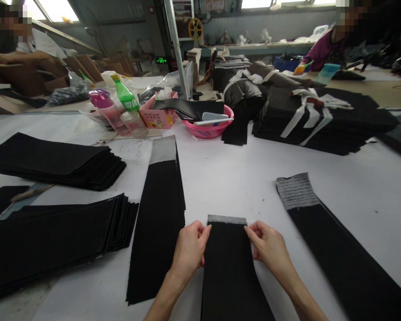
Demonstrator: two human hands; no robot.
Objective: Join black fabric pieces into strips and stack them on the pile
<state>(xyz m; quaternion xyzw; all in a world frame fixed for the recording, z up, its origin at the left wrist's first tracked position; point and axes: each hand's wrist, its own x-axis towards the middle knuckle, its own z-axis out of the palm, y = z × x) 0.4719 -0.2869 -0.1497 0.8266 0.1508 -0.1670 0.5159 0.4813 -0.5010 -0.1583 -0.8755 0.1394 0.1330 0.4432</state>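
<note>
Between my hands is a black fabric strip (229,267) with a narrow grey band along its far end. My left hand (191,245) pinches its far left corner between thumb and fingers. At the far right corner, my right hand (269,245) holds the strip in the same kind of pinch. Left of my left hand lies a stack of black strips (158,214) with a grey far end. To the right, another pile of black strips (341,249) slants away, its grey ends stepped in several rows.
Black panel stacks (53,156) cover the left side of the white table (220,178). Farther back stand a pink basin (203,129), a pink box (158,117), a green bottle (127,96) and a tied black bundle (321,120). People sit at the far left and far right.
</note>
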